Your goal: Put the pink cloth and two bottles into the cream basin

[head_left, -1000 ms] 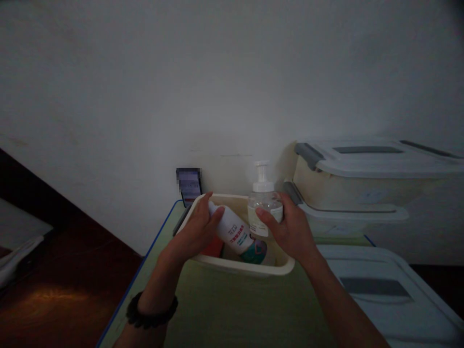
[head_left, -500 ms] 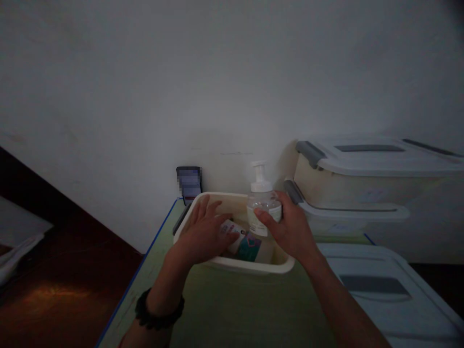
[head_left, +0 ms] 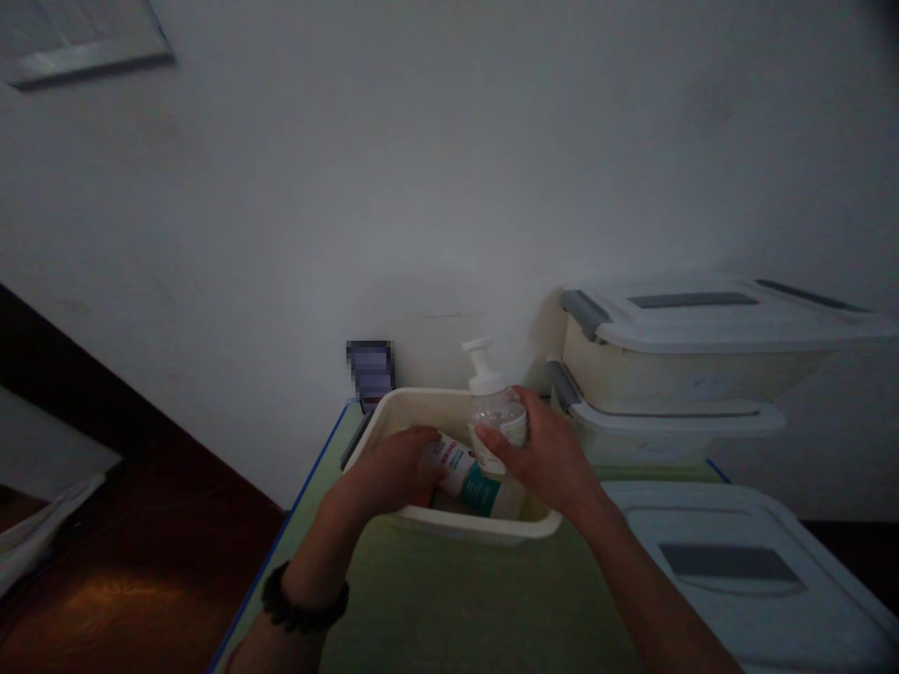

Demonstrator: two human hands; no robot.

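Observation:
A clear pump bottle (head_left: 495, 412) with a white pump head and pale label tilts to the left over the right part of a cream plastic bin (head_left: 484, 532). My right hand (head_left: 548, 454) is closed round its body, thumb in front. Inside the bin lies a white-and-teal bottle (head_left: 481, 491) with red print, partly behind the pump bottle. My left hand (head_left: 393, 473) reaches into the bin's left side, its fingers curled over the left end of this white-and-teal bottle; the fingertips are partly hidden. Something reddish shows below that hand.
A phone (head_left: 372, 374) leans against the wall behind the bin. To the right, two lidded storage boxes (head_left: 674, 365) are stacked, with a pale blue lid (head_left: 730, 599) nearer me. The green table (head_left: 478, 599) has a blue left edge (head_left: 281, 543).
My left hand has gone from spread fingers to curled ones, lower in the bin. The pump bottle has shifted slightly left and down and now tilts. The view has moved a little.

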